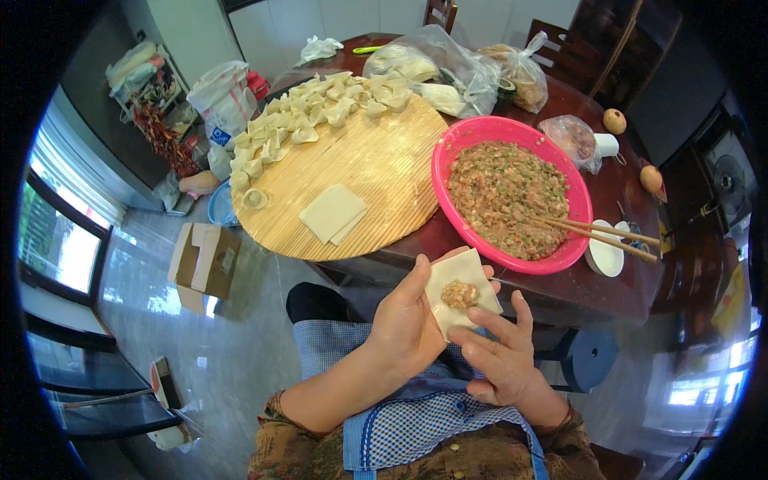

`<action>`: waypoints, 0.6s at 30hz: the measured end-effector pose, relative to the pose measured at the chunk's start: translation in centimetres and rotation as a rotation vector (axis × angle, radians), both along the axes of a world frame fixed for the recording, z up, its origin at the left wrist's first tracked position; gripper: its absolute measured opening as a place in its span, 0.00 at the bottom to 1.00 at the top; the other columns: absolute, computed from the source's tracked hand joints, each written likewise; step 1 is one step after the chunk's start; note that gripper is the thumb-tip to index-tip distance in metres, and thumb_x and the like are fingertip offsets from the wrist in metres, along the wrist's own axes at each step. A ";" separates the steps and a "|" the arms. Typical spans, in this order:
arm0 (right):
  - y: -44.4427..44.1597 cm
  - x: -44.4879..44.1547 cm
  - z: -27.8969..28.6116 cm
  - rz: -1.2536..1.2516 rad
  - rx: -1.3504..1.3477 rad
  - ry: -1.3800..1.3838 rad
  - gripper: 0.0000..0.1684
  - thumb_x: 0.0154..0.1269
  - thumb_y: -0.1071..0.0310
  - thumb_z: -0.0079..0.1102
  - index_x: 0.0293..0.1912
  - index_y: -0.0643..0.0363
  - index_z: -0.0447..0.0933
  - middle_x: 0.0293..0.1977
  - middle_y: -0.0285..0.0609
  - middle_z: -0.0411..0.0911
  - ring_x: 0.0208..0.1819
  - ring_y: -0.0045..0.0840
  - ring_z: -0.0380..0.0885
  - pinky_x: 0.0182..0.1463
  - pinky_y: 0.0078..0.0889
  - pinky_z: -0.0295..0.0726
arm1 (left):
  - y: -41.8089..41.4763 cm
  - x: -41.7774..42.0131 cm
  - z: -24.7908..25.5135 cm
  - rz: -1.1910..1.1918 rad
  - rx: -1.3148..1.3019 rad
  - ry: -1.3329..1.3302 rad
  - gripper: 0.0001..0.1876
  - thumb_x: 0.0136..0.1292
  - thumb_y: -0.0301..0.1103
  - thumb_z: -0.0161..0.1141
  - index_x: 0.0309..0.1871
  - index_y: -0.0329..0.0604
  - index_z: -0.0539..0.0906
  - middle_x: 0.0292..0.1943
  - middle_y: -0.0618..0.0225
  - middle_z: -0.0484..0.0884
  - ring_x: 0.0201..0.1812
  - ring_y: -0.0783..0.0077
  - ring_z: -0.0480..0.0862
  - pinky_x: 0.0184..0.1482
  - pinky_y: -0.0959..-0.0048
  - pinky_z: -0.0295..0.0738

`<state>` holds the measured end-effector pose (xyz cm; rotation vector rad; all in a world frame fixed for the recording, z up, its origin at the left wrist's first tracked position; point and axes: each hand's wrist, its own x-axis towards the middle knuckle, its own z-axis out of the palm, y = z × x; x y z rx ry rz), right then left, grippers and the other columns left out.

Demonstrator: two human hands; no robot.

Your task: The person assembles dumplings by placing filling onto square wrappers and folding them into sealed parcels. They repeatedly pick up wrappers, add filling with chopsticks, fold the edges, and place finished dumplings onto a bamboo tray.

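On the palm of my left hand (399, 315) lies a square dough wrapper (447, 315), held at its edge. A small mound of minced meat filling (460, 294) sits in its middle. My right hand (504, 354) has its fingers spread, with fingertips at the wrapper's lower right edge. Beyond my hands stands a pink plastic basin (454, 225) of minced meat with green bits (510, 192). Wooden chopsticks (612, 234) rest in it, their ends over the rim. Left of the basin, a few square wrappers (334, 215) are stacked on a round slatted tray (384, 156).
Several folded wontons (306, 117) line the tray's far and left edges. Plastic bags (462, 66) lie behind it on the dark red table (624, 294). A white bowl (605, 255) stands right of the basin. A blue stool (591, 360) and cardboard box (207, 264) are on the floor.
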<state>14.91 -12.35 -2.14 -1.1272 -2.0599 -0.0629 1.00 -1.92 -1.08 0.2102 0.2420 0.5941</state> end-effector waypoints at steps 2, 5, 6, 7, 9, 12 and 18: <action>0.2 0.7 0.3 -0.082 -0.020 -0.039 0.27 0.71 0.45 0.41 0.54 0.56 0.72 0.45 0.41 0.82 0.57 0.41 0.73 0.70 0.61 0.43 | 0.0 -0.2 -0.1 0.021 -0.007 -0.002 0.30 0.73 0.53 0.32 0.67 0.39 0.61 0.61 0.48 0.70 0.63 0.48 0.69 0.65 0.52 0.63; 0.5 2.0 0.8 -0.179 -0.038 -0.013 0.27 0.72 0.45 0.38 0.52 0.57 0.74 0.43 0.40 0.82 0.56 0.40 0.74 0.70 0.59 0.43 | 0.0 -0.3 -0.2 0.044 -0.019 -0.003 0.30 0.73 0.53 0.31 0.67 0.39 0.61 0.61 0.48 0.70 0.63 0.48 0.70 0.65 0.52 0.63; 0.5 1.8 1.0 -0.161 -0.037 -0.014 0.27 0.72 0.45 0.38 0.52 0.57 0.74 0.43 0.40 0.82 0.56 0.40 0.74 0.70 0.60 0.44 | 0.0 -0.1 -0.4 0.037 -0.016 -0.010 0.30 0.73 0.53 0.31 0.67 0.39 0.61 0.61 0.48 0.70 0.63 0.48 0.70 0.65 0.52 0.63; 0.4 1.5 1.1 -0.143 -0.036 -0.016 0.27 0.72 0.45 0.39 0.52 0.57 0.74 0.44 0.40 0.82 0.56 0.40 0.74 0.70 0.60 0.44 | 0.0 -0.1 -0.5 0.030 -0.014 -0.018 0.30 0.73 0.53 0.31 0.67 0.39 0.61 0.61 0.48 0.70 0.63 0.49 0.70 0.65 0.52 0.63; 0.5 0.7 0.0 -0.008 0.017 -0.018 0.27 0.71 0.45 0.39 0.52 0.55 0.74 0.45 0.40 0.82 0.57 0.41 0.73 0.69 0.62 0.45 | 0.0 0.0 -0.3 0.014 -0.010 -0.021 0.30 0.73 0.54 0.31 0.66 0.40 0.61 0.61 0.48 0.70 0.62 0.50 0.70 0.65 0.52 0.63; 1.1 0.3 0.2 -0.002 0.039 -0.008 0.27 0.70 0.44 0.40 0.54 0.53 0.73 0.48 0.41 0.80 0.59 0.41 0.71 0.68 0.62 0.46 | -0.1 0.2 -0.2 0.004 0.007 -0.032 0.30 0.73 0.54 0.31 0.67 0.40 0.61 0.61 0.49 0.70 0.63 0.50 0.70 0.65 0.53 0.64; 3.9 -0.9 2.1 -0.043 -0.002 -0.050 0.34 0.66 0.38 0.43 0.48 0.60 0.77 0.48 0.44 0.79 0.60 0.40 0.70 0.67 0.61 0.49 | -0.6 -0.1 0.7 -0.009 0.015 0.017 0.29 0.75 0.52 0.28 0.67 0.41 0.62 0.59 0.53 0.71 0.61 0.57 0.71 0.64 0.59 0.66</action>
